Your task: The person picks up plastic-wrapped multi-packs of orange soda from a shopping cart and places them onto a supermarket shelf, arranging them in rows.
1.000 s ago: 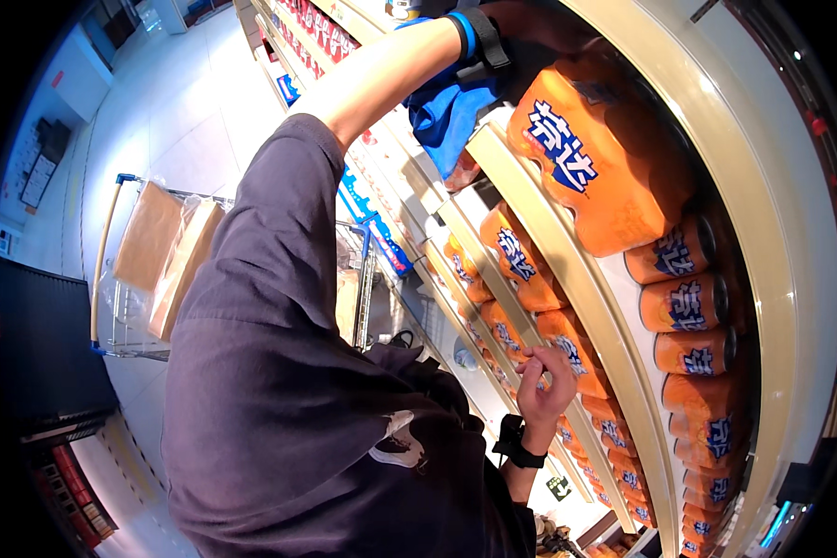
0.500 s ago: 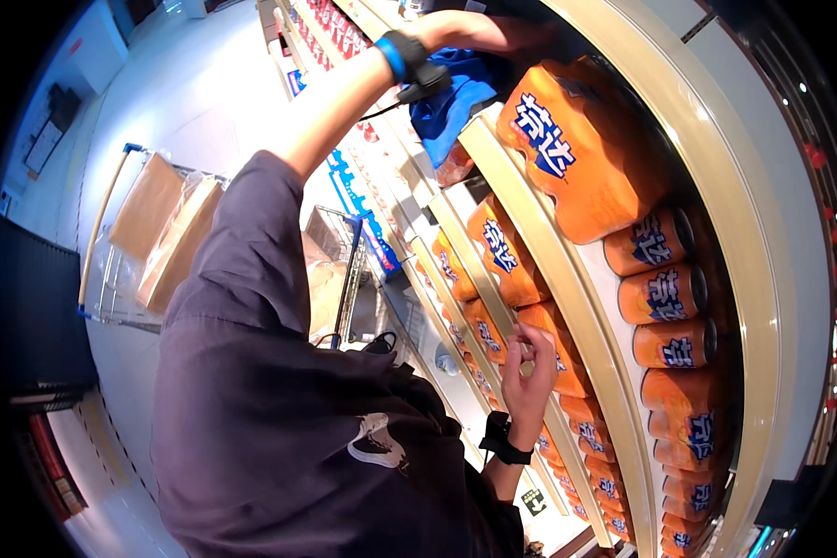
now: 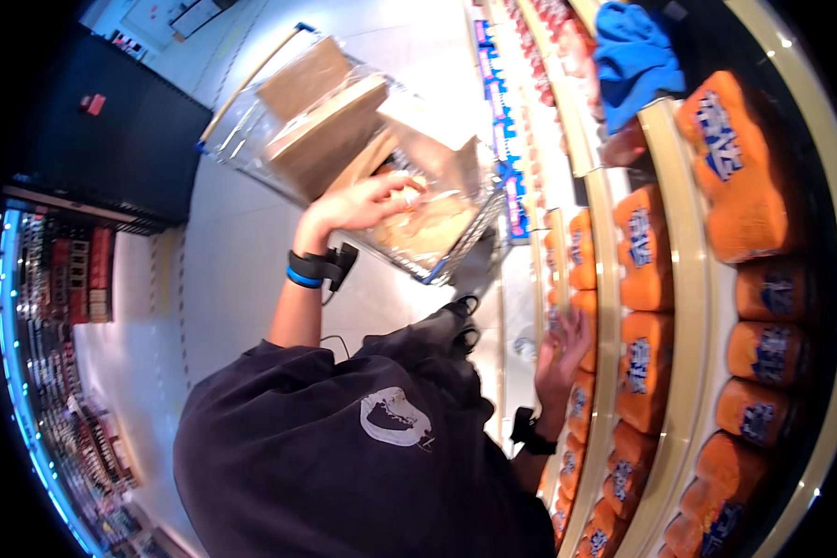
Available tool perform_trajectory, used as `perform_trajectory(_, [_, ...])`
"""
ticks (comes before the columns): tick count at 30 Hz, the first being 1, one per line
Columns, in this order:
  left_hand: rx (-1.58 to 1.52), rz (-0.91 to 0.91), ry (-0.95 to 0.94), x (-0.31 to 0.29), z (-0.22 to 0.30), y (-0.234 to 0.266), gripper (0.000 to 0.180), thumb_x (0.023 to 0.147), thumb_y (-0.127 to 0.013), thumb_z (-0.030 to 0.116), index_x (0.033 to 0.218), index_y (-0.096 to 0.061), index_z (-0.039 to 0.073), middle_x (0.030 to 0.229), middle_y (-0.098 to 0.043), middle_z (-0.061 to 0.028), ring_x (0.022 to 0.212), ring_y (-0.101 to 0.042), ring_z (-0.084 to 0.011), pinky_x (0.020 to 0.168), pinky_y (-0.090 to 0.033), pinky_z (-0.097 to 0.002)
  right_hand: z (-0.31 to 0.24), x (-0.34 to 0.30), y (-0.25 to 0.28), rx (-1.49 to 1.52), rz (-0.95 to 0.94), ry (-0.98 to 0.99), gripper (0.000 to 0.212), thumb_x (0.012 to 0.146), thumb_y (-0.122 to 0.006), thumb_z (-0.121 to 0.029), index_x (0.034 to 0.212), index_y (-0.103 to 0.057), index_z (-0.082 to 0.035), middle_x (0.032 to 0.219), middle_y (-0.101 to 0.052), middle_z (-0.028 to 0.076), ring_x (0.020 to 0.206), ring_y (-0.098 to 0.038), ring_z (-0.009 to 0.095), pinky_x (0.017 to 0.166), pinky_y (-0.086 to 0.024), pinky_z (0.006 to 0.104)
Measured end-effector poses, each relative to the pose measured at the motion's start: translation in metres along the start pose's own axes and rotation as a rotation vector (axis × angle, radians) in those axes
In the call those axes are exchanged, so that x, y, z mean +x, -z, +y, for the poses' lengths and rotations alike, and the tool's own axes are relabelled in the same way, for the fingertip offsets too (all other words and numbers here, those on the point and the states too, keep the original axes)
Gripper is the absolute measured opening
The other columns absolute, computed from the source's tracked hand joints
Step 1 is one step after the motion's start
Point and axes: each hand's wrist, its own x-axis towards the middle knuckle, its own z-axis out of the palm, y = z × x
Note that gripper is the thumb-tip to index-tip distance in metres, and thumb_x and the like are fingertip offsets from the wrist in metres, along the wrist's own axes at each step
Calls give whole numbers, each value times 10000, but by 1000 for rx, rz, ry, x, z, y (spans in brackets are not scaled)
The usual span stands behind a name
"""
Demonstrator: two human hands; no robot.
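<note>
My left hand (image 3: 367, 203) reaches over a wire shopping cart (image 3: 442, 270), fingers stretched out above the clear plastic and cardboard inside. Nothing shows in its grip. Close to the shelf fronts, my right hand (image 3: 560, 355) is raised with its fingers apart and holds nothing; it is slightly blurred. A blue cloth (image 3: 634, 65) hangs over a shelf edge at the upper right. Beside it, on the same shelf, sits an orange shrink-wrapped pack of cans (image 3: 749, 200). Single orange cans (image 3: 758, 352) stand in a row nearer me.
Tan shelf rails (image 3: 688, 279) run along my right side, with more orange can packs (image 3: 644, 367) on the lower levels. Cardboard boxes (image 3: 330, 135) in plastic wrap fill the cart's far part. A dark cabinet (image 3: 112, 130) and stocked shelves (image 3: 74, 372) stand across the aisle.
My left hand has come away from the upper shelf near the blue cloth and moved left and down over the cart. The view has turned left. My right hand's fingers have spread.
</note>
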Motion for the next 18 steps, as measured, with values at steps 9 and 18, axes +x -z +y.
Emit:
perform_trajectory(9, [164,-212,175,-63,-100,-82,430,998,-542,407,1227,-606,48,1163,-669,-228,1087,-628,-398,910,-502,-466,-36,43,-60,-449,-158,222,637,876,-696,-76,1440,-405,-32,1425,-464,187,1262,-516,361,1038,-447,418])
perform_trajectory(18, [111,-97,-655,27,83,-14,316,985,-562,130,1287,-573,37,1299,-602,-150,1209,-582,-335,1022,-461,-396,-151,63,-2,-1135,705,586,460,836,-719,-39,1276,-592,-89,1260,-614,150,1129,-619,340,945,-504,423])
